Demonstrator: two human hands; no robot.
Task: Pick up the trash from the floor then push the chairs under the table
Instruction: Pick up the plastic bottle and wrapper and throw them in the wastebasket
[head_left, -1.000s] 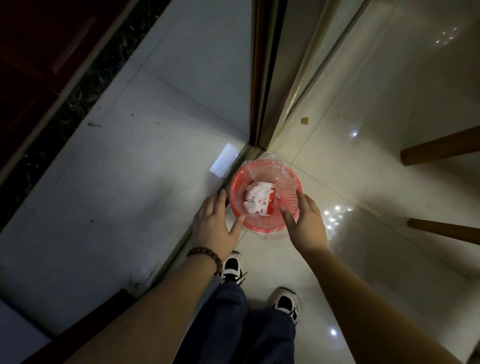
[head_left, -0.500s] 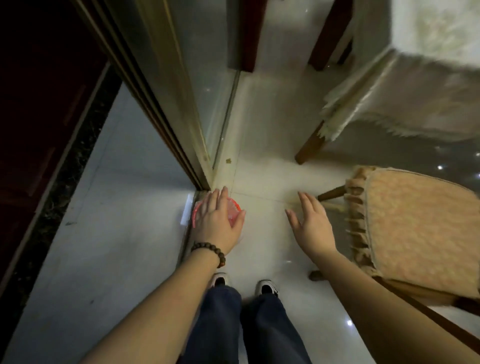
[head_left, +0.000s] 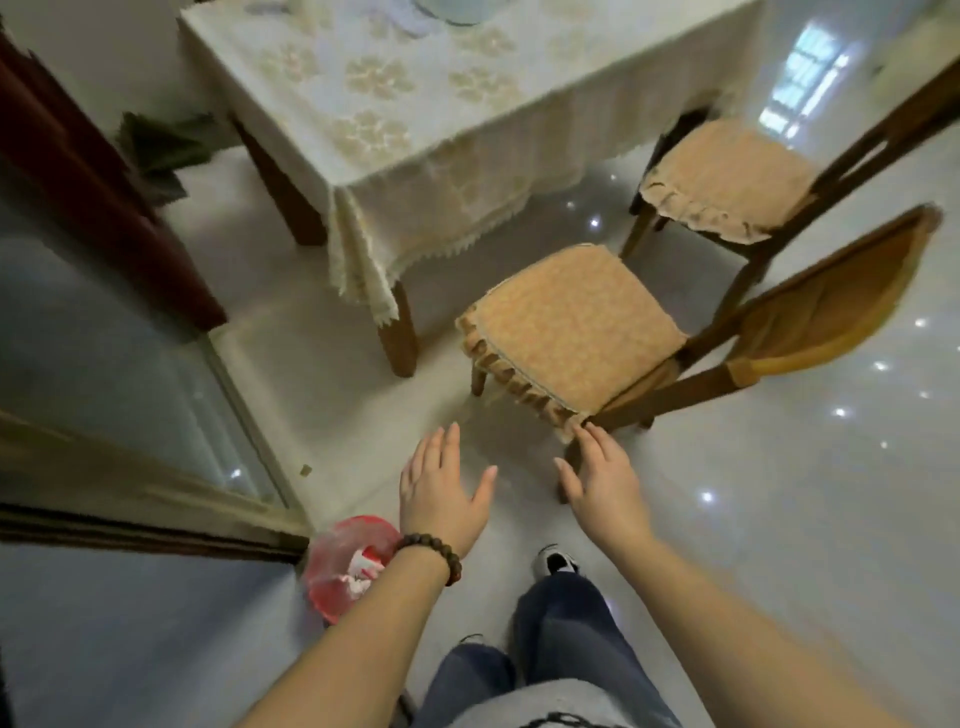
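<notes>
A red trash bin (head_left: 340, 564) with white and red waste inside stands on the floor at lower left, partly behind my left wrist. My left hand (head_left: 441, 488) hovers open above the floor, holding nothing. My right hand (head_left: 602, 483) is open too, its fingertips at the front corner of the near wooden chair (head_left: 571, 322), which has an orange fringed cushion and stands pulled out from the table (head_left: 415, 104). A second chair (head_left: 722, 176) with the same cushion stands farther right, also out from the table.
A cream lace cloth covers the table, with dishes at its far edge. A glass sliding door and its metal track (head_left: 244, 415) run along the left. A small brown scrap (head_left: 305, 470) lies by the track. Glossy tiled floor spreads to the right.
The view has lifted from the bin to the table and chairs. Both hands have left the bin and moved up toward the near chair; the right hand now reaches its cushion corner.
</notes>
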